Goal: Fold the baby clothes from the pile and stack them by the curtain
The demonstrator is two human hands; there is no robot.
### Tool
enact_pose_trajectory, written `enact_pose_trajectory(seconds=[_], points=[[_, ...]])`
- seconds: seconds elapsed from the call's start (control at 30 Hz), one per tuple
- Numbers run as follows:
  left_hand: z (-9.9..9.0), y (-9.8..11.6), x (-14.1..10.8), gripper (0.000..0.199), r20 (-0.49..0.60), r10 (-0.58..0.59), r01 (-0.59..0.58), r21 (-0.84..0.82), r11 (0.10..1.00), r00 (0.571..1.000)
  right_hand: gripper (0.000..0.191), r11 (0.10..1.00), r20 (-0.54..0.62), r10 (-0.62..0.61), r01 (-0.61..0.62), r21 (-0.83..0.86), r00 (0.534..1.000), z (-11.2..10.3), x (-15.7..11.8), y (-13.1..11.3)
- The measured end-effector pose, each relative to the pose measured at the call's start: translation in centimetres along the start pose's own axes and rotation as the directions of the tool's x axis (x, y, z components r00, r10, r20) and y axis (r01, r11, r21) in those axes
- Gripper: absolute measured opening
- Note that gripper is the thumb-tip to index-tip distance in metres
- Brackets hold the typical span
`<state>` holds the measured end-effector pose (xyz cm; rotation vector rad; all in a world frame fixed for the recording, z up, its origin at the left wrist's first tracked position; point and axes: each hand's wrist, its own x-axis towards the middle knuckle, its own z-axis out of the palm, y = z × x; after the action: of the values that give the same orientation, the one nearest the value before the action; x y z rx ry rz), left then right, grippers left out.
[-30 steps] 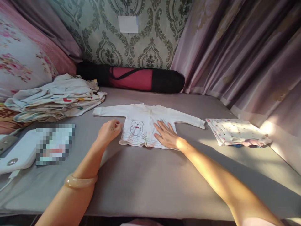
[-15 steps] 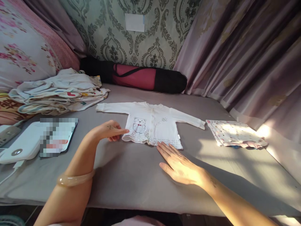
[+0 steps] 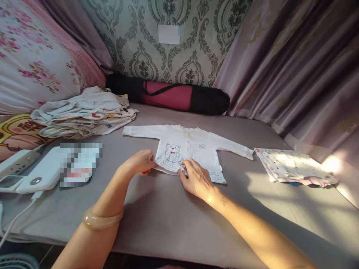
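A small white baby shirt (image 3: 179, 149) lies face up with its sleeves spread out, a bear printed on one side of the front and lettering along the hem. My left hand (image 3: 143, 161) is closed, thumb and fingers pinching the shirt's lower left corner. Midway along the hem, near the front opening, my right hand (image 3: 198, 179) has its fingers curled with the cloth between thumb and fingertips. It covers part of the hem.
Crumpled printed cloths (image 3: 84, 112) are piled at left. A phone (image 3: 81, 164), a white power bank (image 3: 46, 170) and a power strip (image 3: 18, 164) lie nearer. Folded patterned cloth (image 3: 294, 166) rests at right. Along the wall stretches a black-and-red bag (image 3: 168, 95).
My right hand has gone from lying flat by the hem's right part to gripping its middle. My left hand has closed on the left corner. The view has shifted slightly.
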<state>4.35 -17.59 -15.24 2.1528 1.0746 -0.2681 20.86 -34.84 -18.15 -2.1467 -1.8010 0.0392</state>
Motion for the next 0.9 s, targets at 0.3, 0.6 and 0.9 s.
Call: enact_pose_trajectory(seconds=[0.3, 0.6, 0.9], points=[[-0.6, -2.1, -0.1, 0.024, -0.030, 0.212, -0.191, 0.328, 0.925, 0.977, 0.018, 0.981, 0.039, -0.136, 0.140, -0.130, 0.990, 0.3, -0.5, 0.7], [-1.3, -1.3, -1.3, 0.036, 0.002, 0.064, -0.061, 0.318, 0.946, 0.998, 0.034, 0.984, 0.270, -0.167, 0.141, 0.112, 0.948, -2.9, -0.5, 2.0], [1.5, 2.2, -0.5, 0.023, -0.131, 0.561, -0.516, 0.266, 0.814, 0.818, 0.010, 0.913, 0.367, 0.092, -0.226, 0.341, 0.926, -4.0, 0.7, 4.1]])
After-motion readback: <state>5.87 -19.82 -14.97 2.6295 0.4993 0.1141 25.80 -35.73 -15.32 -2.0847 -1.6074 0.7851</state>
